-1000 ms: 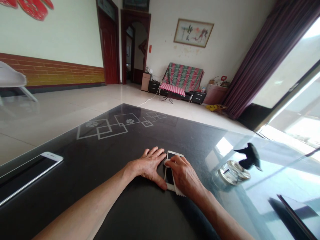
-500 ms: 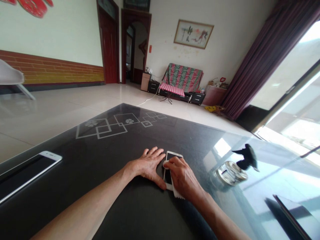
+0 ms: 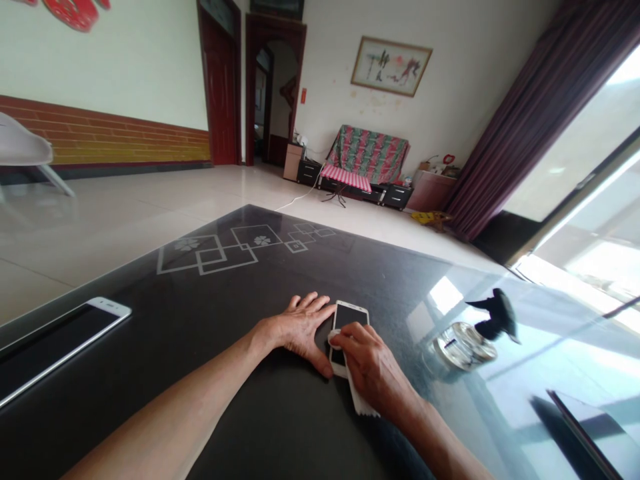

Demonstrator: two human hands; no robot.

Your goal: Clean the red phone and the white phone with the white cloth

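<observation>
Wiping of a phone screen, seen from the head camera. Nearest, a corner of the white cloth (image 3: 363, 404) trails out from under the heel of the right hand (image 3: 373, 367). The rest of it is bunched beneath that hand's fingers (image 3: 351, 333), which are curled and pressed together. They bear down on the near half of the phone (image 3: 351, 313), which lies flat and face up on the table (image 3: 225, 293). Its far half is left bare just beyond the fingertips.

Immediately to the left, the left hand (image 3: 299, 327) is laid palm down with its fingers (image 3: 314, 305) lightly spread. The thumb is set against the phone's left edge near its near corner, apparently as a brace.

The step in hand is judged to be a rubbing stroke over the lower screen. Any stroke toward the uncovered far end would call for even pressure through the cloth and for the phone to be held against sliding on the glossy top.

Well to the right of the fingers a glass ashtray (image 3: 465, 345) and a dark bird-shaped figure (image 3: 496, 315) are seen. Well to the left lies a second phone (image 3: 60, 340). A covered sofa (image 3: 367, 155) stands far beyond.
</observation>
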